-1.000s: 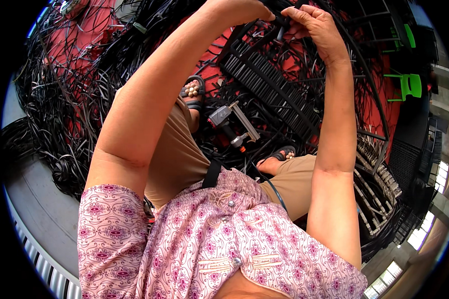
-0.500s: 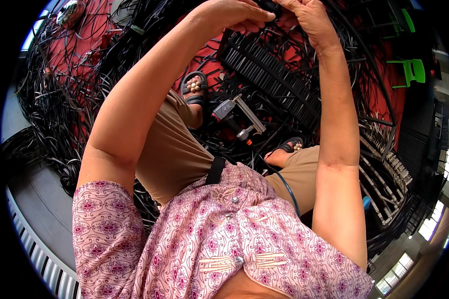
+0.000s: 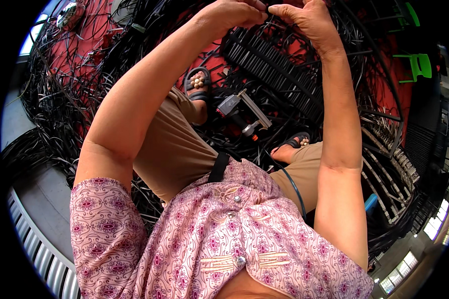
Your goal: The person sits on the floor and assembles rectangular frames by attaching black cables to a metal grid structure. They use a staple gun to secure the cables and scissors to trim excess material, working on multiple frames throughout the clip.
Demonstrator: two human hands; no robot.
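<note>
My left hand [image 3: 237,12] and my right hand [image 3: 304,20] come close together at the top edge, above a black slatted frame [image 3: 269,67]. Their fingers are bent in and partly cut off by the picture's edge. Thumb and fingertips nearly meet over something dark that I cannot make out against the black strips behind. The frame, wound with black strips, lies aslant below my hands. A grey and black pneumatic staple gun [image 3: 244,115] with an orange tip at its handle rests on the strips between my sandalled feet, touched by neither hand.
Heaps of loose black strips [image 3: 60,109] cover much of the red floor [image 3: 77,55] on the left. A pale-legged rack [image 3: 389,174] stands at the right, with a green chair [image 3: 416,67] farther back. A thin dark hose [image 3: 297,187] runs beside my leg.
A black piece seen between my hands earlier is mostly out of view. My fingertips have shifted slightly, the right thumb now pointing toward the left hand. The view has tilted a little.
</note>
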